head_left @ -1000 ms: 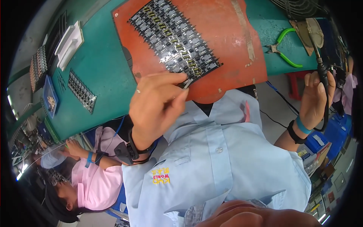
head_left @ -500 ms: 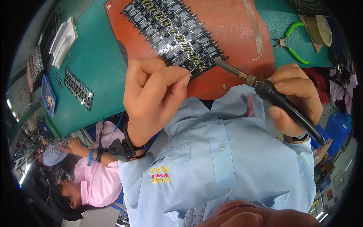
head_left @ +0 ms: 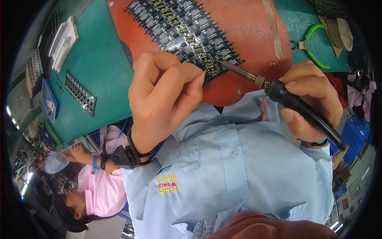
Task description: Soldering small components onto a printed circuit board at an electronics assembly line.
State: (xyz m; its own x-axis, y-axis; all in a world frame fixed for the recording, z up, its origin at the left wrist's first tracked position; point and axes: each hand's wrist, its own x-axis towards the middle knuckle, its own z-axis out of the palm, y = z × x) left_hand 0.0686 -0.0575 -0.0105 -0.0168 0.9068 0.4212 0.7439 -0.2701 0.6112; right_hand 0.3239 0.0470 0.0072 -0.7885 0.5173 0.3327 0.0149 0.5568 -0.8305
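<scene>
My right hand grips a black-handled soldering iron. The iron's tip touches or hovers just over the near right end of a dark panel of small circuit boards; the exact contact is too small to tell. My left hand is closed in a pinch close to that tip, its fingertips over the panel's near edge. The pinch appears to hold thin solder wire, mostly hidden by the fingers. Under the panel lies a reddish-brown mat.
Green-handled cutters lie right of the mat on the green table. Leftward are a smaller board panel, a blue tray with small parts and a white plastic piece. A person in pink sits at lower left.
My left hand has shifted slightly right and up, closer to the iron's tip. The iron has moved a little, its tip slightly to the left. The view has shifted slightly.
</scene>
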